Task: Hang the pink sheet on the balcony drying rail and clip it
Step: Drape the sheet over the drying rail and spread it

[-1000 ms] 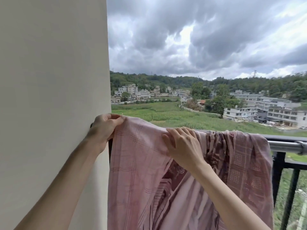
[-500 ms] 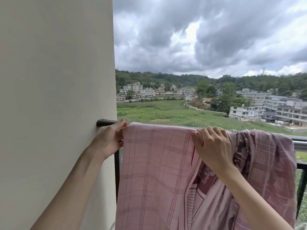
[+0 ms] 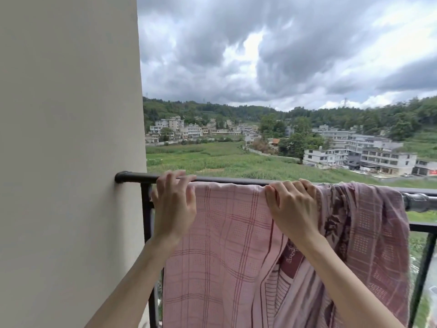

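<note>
The pink checked sheet (image 3: pixel 227 245) hangs over the black balcony drying rail (image 3: pixel 137 178). Its left part lies flat, while its right part (image 3: pixel 369 233) is bunched, with a dark maroon pattern showing. My left hand (image 3: pixel 175 204) rests at the sheet's top left corner, fingers spread and reaching over the rail. My right hand (image 3: pixel 290 207) pinches the sheet's top edge on the rail near the middle. No clip is in view.
A beige wall (image 3: pixel 68 162) fills the left, and the rail is fixed into it. A silver pipe joint (image 3: pixel 418 201) sits on the rail to the right of the sheet. Black railing bars (image 3: pixel 147 233) run below. Fields and buildings lie beyond.
The sheet's left part has been spread flatter along the rail. My left hand has loosened its grip and its fingers are now apart. My right hand has shifted right along the top edge.
</note>
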Demonstrator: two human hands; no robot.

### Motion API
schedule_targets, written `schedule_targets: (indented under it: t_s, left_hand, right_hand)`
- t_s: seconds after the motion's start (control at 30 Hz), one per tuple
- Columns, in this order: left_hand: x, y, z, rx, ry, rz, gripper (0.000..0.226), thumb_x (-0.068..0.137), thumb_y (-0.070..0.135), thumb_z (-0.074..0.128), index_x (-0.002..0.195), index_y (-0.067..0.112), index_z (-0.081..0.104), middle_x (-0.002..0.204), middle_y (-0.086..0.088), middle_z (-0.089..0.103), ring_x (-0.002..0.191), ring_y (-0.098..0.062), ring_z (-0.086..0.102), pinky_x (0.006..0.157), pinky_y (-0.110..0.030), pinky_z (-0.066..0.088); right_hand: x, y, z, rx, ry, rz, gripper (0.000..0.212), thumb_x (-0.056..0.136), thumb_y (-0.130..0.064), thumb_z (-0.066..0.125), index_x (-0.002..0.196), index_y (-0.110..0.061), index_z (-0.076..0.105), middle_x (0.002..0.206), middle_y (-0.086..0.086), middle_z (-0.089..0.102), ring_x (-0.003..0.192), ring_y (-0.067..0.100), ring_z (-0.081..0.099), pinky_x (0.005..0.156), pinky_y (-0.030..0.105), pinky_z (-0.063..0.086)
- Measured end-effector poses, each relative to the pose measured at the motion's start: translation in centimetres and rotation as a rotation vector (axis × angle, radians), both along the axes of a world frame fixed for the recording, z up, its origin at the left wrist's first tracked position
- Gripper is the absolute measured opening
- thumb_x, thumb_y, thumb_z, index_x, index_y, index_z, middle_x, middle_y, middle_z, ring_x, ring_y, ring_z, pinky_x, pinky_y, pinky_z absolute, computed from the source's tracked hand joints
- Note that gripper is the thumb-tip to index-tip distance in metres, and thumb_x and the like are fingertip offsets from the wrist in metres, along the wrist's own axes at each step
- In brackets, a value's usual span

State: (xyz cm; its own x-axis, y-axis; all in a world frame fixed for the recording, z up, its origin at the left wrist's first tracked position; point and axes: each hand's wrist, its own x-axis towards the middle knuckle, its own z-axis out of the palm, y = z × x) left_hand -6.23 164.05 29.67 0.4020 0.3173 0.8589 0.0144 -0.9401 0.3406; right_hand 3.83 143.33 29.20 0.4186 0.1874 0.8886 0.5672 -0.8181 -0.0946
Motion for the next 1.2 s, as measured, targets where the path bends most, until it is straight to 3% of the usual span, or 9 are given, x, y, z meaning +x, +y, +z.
schedule_targets:
  t_s: [0.1, 0.23, 0.5, 0.63, 0.8, 0.83, 0.97, 1.1, 1.2]
  left_hand:
    - [2.1, -4.3, -0.6, 0.215, 0.091, -0.186, 0.037, 0.091, 0.032, 0.035, 0.119, 0.019, 0.056, 0.130, -0.003, 0.051, 0.131, -0.018, 0.028, 0.111, -0.046, 0.013]
    - [4.2, -8.8, -0.7, 0.262, 0.234, -0.280, 0.058, 0.087, 0.049, 0.016, 0.129, 0.022, 0.046, 0.139, 0.000, 0.042, 0.138, -0.019, 0.025, 0.114, -0.044, -0.005]
    - [6.1, -11.1, -1.2, 0.254, 0.308, -0.067, 0.056, 0.087, 0.060, 0.010, 0.115, 0.028, 0.046, 0.101, 0.003, 0.043, 0.105, -0.020, 0.040, 0.107, -0.049, 0.016]
    - [6.4, -12.1, -1.1, 0.203, 0.272, -0.017, 0.057, 0.085, 0.061, 0.009, 0.111, 0.027, 0.048, 0.100, 0.002, 0.043, 0.105, -0.021, 0.040, 0.108, -0.050, 0.013]
    - [6.7, -13.1, -1.0, 0.141, 0.240, 0.063, 0.061, 0.083, 0.058, 0.008, 0.102, 0.019, 0.052, 0.102, -0.007, 0.048, 0.107, -0.027, 0.042, 0.110, -0.052, 0.010]
    - [6.7, -13.3, -1.0, 0.128, 0.238, 0.075, 0.062, 0.083, 0.057, 0.008, 0.101, 0.018, 0.052, 0.102, -0.009, 0.048, 0.108, -0.028, 0.042, 0.110, -0.052, 0.010]
    - [6.8, -14.0, -0.8, 0.092, 0.237, 0.111, 0.062, 0.082, 0.057, 0.009, 0.100, 0.015, 0.052, 0.104, -0.011, 0.049, 0.112, -0.031, 0.041, 0.111, -0.052, 0.009]
    - [6.8, -14.0, -1.0, 0.092, 0.235, 0.135, 0.060, 0.084, 0.054, 0.010, 0.100, 0.015, 0.053, 0.103, -0.013, 0.050, 0.111, -0.032, 0.042, 0.111, -0.053, 0.008]
    - [6.7, -13.9, -1.0, 0.095, 0.249, 0.124, 0.059, 0.085, 0.053, 0.011, 0.102, 0.017, 0.054, 0.101, -0.011, 0.050, 0.108, -0.031, 0.043, 0.110, -0.053, 0.010]
  right_hand:
    - [-0.6, -0.9, -0.3, -0.023, -0.035, 0.126, 0.036, 0.093, -0.034, 0.037, 0.102, -0.014, 0.066, 0.103, 0.003, 0.070, 0.103, 0.023, 0.062, 0.108, 0.037, 0.024]
    - [-1.9, -5.5, -0.9, 0.104, -0.144, 0.088, 0.033, 0.090, -0.032, 0.045, 0.112, -0.014, 0.062, 0.125, 0.005, 0.060, 0.126, 0.018, 0.042, 0.115, 0.047, 0.015]
    - [0.2, -14.9, -4.1, 0.145, 0.085, -0.092, 0.081, 0.074, -0.066, 0.042, 0.141, -0.021, 0.031, 0.151, 0.009, 0.030, 0.140, 0.023, 0.019, 0.113, 0.051, 0.018]
    - [0.9, -15.5, -3.5, 0.196, 0.037, 0.025, 0.077, 0.075, -0.063, 0.050, 0.134, -0.016, 0.039, 0.145, 0.008, 0.034, 0.135, 0.023, 0.025, 0.112, 0.040, 0.022]
    - [-0.5, -17.3, -3.6, 0.731, 0.203, 0.460, 0.054, 0.077, -0.041, 0.067, 0.121, -0.018, 0.046, 0.123, -0.002, 0.041, 0.117, 0.009, 0.041, 0.104, 0.012, 0.031]
    - [-0.8, -17.8, -3.5, 0.789, 0.282, 0.433, 0.053, 0.078, -0.037, 0.068, 0.121, -0.016, 0.046, 0.119, -0.003, 0.043, 0.113, 0.009, 0.043, 0.103, 0.012, 0.033]
    - [-0.6, -20.0, -3.2, 0.928, 0.826, 0.624, 0.026, 0.086, -0.028, 0.061, 0.105, -0.012, 0.060, 0.099, 0.004, 0.065, 0.093, 0.024, 0.062, 0.092, 0.049, 0.050]
    - [-0.1, -22.2, -1.6, 1.084, 1.030, 0.775, 0.027, 0.086, -0.036, 0.057, 0.087, -0.012, 0.071, 0.064, 0.000, 0.070, 0.057, 0.019, 0.064, 0.060, 0.035, 0.056]
    - [0.3, -23.6, -0.2, 1.081, 0.995, 0.820, 0.024, 0.088, -0.029, 0.058, 0.085, -0.010, 0.071, 0.062, -0.001, 0.070, 0.052, 0.014, 0.063, 0.051, 0.026, 0.053]
